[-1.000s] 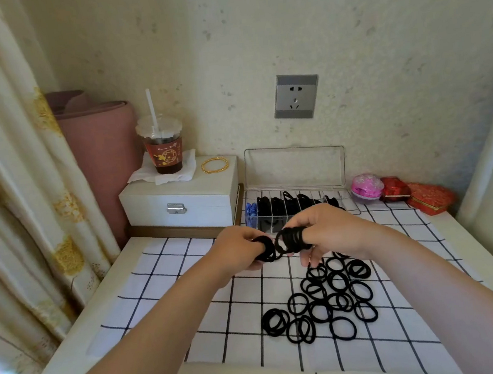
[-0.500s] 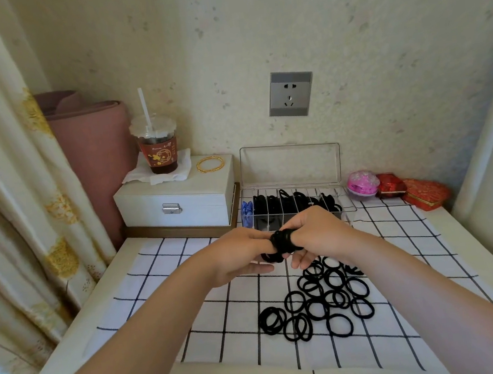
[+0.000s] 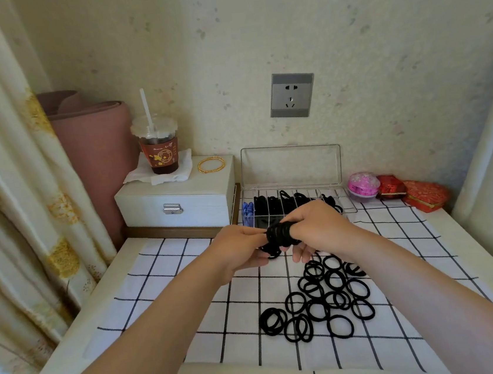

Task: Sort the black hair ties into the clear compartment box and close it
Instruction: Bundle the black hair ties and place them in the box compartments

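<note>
**Two hands on one bundle of ties**

Two hands meet above the cloth (image 3: 162, 270), in front of the box (image 3: 297, 208). The fingers of the right hand (image 3: 320, 227) are pushed through a bundle (image 3: 279, 233) of black ties, which sits around them like a thick sleeve. The left hand (image 3: 240, 249) grips the same bundle from the other side, with thumb and fingers closed on it. A few loose loops hang under the bundle, between the two hands. Both hands are therefore closed on the bundle, and it is lifted off the cloth.

Below the right hand, many more ties (image 3: 319, 301) lie on the cloth in a flat pile. Some of them overlap and some lie alone at the near edge of the pile.

The box is clear and stands at the back of the table (image 3: 72, 339), touching the wall. Its lid (image 3: 292, 164) is open and stands upright against the wall. Several compartments hold black ties already, and the compartment at the left end holds something blue (image 3: 248, 209). The hands hide part of the front row.

To the left of the box stands a white case (image 3: 176, 204) with a metal clasp. On it are a cup (image 3: 159, 147) with a straw, set on a napkin (image 3: 157, 174), and a gold bangle (image 3: 211, 164). To the right of the box lie a pink container (image 3: 363, 185) and two red containers (image 3: 408, 191). A socket (image 3: 291, 94) is on the wall above the box, and a curtain (image 3: 8, 183) hangs at the left.
</note>
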`<act>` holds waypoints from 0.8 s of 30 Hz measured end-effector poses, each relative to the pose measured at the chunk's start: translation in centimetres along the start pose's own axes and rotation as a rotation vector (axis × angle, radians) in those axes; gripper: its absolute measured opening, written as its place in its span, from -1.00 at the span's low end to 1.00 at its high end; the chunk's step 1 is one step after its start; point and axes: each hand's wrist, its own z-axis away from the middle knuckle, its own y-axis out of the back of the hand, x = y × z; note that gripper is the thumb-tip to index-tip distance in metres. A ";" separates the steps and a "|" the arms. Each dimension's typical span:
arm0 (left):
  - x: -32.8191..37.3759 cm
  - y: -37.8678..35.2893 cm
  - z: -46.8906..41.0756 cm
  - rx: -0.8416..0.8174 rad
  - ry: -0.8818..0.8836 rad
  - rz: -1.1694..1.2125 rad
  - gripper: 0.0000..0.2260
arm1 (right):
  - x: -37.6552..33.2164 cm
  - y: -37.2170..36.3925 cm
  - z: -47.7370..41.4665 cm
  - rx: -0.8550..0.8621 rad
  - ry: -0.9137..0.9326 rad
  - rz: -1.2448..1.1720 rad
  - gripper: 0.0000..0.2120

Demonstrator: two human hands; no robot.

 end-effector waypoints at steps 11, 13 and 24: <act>0.6 -0.4 1.2 -0.223 -0.090 0.005 -0.73 | 0.6 -0.7 -0.6 0.061 -0.065 0.238 -0.87; 0.4 -0.2 1.1 -0.221 -0.105 -0.043 -0.74 | 0.9 -0.9 -0.5 0.051 -0.029 0.287 -0.92; 0.4 -0.4 1.4 -0.213 -0.221 -0.219 -0.76 | 1.5 1.1 0.3 -0.181 -0.030 0.021 -0.87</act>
